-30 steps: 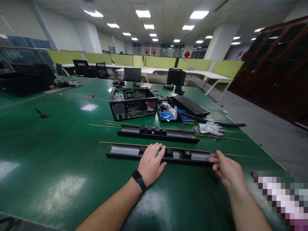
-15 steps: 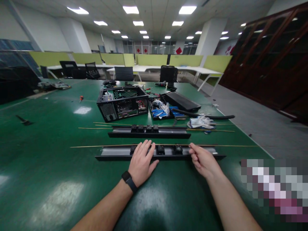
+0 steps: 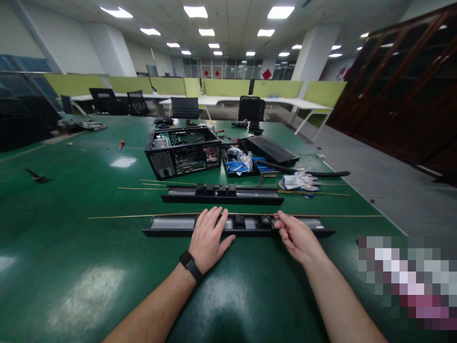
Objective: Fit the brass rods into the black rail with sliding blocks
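A long black channel (image 3: 167,233) with a pale inside strip lies crosswise on the green table. Black blocks sit in it, one (image 3: 240,221) at the middle and another (image 3: 264,221) further right. Along its back edge runs a thin brass-coloured rod (image 3: 135,216), sticking out past both ends of the channel. My left hand (image 3: 210,238), with a black watch at the wrist, rests palm down over the channel's left half, fingers extended, covering part of it. To the right, my right hand (image 3: 296,236) pinches the rod between thumb and forefinger, the other fingers curled.
Behind lies a second black channel (image 3: 221,200) with several blocks and thin rods. Beyond stand an opened computer case (image 3: 160,162), a tray holding gloves (image 3: 240,161), a black panel (image 3: 271,150) and a black tube (image 3: 314,173). A white glove (image 3: 300,181) lies at right.
My right hand has moved slightly left, and the rod's left end now reaches further left. My left hand has stayed almost in place over the channel.
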`<state>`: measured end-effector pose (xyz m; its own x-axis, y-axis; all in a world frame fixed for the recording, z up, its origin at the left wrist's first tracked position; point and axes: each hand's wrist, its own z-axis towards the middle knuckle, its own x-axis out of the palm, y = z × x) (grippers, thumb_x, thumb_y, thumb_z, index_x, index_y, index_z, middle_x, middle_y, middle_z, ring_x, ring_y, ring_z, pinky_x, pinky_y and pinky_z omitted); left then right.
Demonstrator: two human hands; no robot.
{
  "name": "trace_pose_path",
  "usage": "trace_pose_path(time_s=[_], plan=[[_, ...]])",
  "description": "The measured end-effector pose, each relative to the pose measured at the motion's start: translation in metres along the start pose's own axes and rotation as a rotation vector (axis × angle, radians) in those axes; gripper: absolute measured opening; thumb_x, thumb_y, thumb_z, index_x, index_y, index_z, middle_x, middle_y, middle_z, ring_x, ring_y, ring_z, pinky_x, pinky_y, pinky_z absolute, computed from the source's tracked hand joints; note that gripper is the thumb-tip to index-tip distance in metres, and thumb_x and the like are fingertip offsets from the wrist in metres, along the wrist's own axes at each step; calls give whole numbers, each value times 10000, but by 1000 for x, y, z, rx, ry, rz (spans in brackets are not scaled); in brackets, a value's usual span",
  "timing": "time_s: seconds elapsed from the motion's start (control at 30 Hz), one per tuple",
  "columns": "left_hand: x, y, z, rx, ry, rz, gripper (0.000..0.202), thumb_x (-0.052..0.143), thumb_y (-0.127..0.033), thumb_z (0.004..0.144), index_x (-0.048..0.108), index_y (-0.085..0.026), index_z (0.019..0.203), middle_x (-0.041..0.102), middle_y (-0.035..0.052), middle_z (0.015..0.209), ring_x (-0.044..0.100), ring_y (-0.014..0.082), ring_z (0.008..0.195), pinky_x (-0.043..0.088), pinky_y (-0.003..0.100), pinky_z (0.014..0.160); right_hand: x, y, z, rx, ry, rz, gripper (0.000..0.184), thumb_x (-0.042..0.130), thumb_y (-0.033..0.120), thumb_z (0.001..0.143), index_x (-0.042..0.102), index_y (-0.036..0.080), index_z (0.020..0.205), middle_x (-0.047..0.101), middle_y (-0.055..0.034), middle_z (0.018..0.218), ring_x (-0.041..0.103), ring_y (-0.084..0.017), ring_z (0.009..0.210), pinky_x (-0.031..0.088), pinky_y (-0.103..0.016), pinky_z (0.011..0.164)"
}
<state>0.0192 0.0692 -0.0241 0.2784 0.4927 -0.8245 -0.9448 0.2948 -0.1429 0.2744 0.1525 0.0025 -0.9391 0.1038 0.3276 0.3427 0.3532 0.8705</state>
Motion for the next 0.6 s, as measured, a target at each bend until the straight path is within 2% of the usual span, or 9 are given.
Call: trace_pose_path(time_s=[0.2,0.27,0.4,0.6], plan=[[-1,0,1,-15,-13,-6,567,615,-376,889,468,-171,1397,573,149,1332,498,303,1291,340,528,1146,-17,8,8,-42,-184,97,94,572,191,926,582,157,838,552,34,565,379,-37,310,223,-110,221],[-1,0,0,-11,-15,-11,581,614,-379,890,457,-159,1405,557,155,1355,481,306,1312,331,524,1153,-19,6,8,-38,-159,69,81,617,190,898,589,154,831,541,41,563,362,-30,301,218,-110,220],[0,-1,-1,22,2,-27,615,614,-384,891,424,-164,1434,518,150,1406,439,306,1349,312,516,1164,-7,-2,2,-37,-39,0,103,678,205,862,606,147,817,574,20,595,367,-28,307,203,-112,217],[-5,-3,1,-9,4,-35,524,614,-397,897,498,-188,1363,586,123,1252,532,286,1197,356,509,1116,1,-6,-7,-10,-16,-1,89,630,181,894,626,132,820,571,20,582,347,-30,309,191,-118,208]])
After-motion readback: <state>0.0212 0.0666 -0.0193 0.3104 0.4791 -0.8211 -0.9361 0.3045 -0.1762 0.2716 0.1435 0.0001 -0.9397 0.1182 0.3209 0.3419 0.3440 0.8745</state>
